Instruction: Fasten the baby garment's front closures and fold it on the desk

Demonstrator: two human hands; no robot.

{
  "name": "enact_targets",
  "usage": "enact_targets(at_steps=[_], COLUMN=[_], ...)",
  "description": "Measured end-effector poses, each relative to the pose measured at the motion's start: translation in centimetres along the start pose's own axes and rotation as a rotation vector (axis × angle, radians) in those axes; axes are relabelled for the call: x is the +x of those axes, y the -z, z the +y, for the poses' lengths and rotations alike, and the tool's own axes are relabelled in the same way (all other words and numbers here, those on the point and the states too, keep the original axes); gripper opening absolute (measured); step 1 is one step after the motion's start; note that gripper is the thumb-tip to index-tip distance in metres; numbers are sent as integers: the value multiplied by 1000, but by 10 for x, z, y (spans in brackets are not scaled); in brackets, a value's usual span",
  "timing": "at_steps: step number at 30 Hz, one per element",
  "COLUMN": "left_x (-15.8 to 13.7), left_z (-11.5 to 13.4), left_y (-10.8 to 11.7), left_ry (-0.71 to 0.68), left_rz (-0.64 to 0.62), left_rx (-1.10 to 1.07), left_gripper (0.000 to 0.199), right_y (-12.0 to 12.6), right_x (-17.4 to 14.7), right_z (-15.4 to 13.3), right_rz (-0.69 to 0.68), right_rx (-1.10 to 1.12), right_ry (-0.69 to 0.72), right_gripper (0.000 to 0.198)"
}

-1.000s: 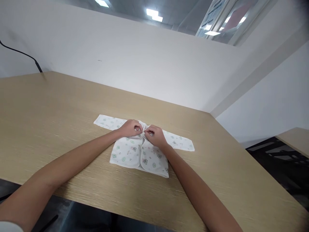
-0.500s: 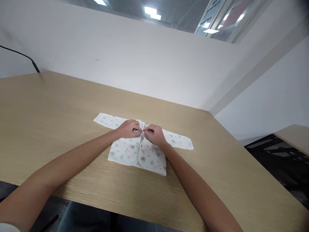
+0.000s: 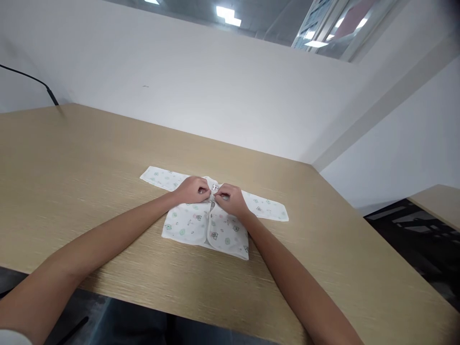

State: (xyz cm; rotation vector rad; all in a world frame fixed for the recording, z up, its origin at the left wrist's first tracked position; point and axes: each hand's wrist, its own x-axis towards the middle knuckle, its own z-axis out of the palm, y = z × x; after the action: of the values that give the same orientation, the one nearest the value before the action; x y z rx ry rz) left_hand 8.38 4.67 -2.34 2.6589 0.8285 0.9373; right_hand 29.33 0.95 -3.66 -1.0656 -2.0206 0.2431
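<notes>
A small white baby shirt (image 3: 194,225) with a pale printed pattern lies flat on the wooden table (image 3: 72,167), sleeves spread left and right. My left hand (image 3: 193,189) pinches the left front edge near the neckline. My right hand (image 3: 230,198) pinches the right front edge at the same spot. The fingertips of both hands meet at the top of the front opening, and what lies between them is hidden. The lower front panels lie side by side with a narrow gap.
A white partition wall (image 3: 215,96) runs along the table's far edge. A black cable (image 3: 36,84) comes in at the far left. The table's right edge drops to a dark floor (image 3: 413,239); another table corner (image 3: 438,201) shows at far right.
Both hands stay at the shirt's neckline with only small finger shifts. The view has drifted slightly.
</notes>
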Motion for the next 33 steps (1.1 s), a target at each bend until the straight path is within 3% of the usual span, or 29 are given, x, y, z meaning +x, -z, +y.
enact_targets(at_steps=[12,33], left_x=[1,1], left_z=[-3,-3], left_y=[-5,-5], left_ry=[96,51], left_rz=[26,-70], left_rx=[57,102], left_gripper=[16,12], right_y=[-1,-4], right_x=[0,2], right_z=[1,5], right_rz=[0,-73], right_rx=[-61,-51], right_ry=[-32,-55], right_gripper=[21,21])
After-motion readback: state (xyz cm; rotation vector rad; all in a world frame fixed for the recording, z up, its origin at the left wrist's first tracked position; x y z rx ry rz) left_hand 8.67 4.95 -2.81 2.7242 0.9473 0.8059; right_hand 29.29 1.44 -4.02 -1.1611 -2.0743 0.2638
